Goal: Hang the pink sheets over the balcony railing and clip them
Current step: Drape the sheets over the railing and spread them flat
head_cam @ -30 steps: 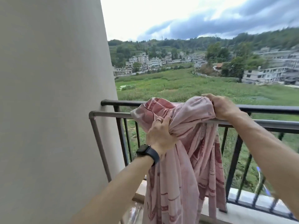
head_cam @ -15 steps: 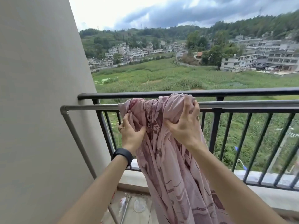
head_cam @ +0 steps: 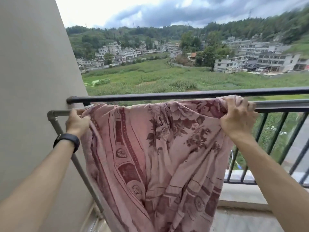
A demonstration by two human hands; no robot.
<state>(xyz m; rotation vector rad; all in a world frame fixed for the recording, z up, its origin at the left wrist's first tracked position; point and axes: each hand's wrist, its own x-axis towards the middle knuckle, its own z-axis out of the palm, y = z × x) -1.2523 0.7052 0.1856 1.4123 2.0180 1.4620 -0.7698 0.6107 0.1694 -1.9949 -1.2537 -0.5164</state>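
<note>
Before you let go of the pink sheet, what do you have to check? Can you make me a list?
1. Pink sheet lies over the grey rail: ok, its top edge runs along the rail between both hands.
2. Left hand holds the sheet's left end: ok.
3. Right hand grips the right end on the rail: ok.
4. Sheet spread smooth: not ok, folds bunch along the top, mostly toward the right.
5. Clips ready to grab: cannot tell, none are in view.
6. Enough sheet hanging on the far side so it won't slide back: cannot tell, that side is hidden.
</note>
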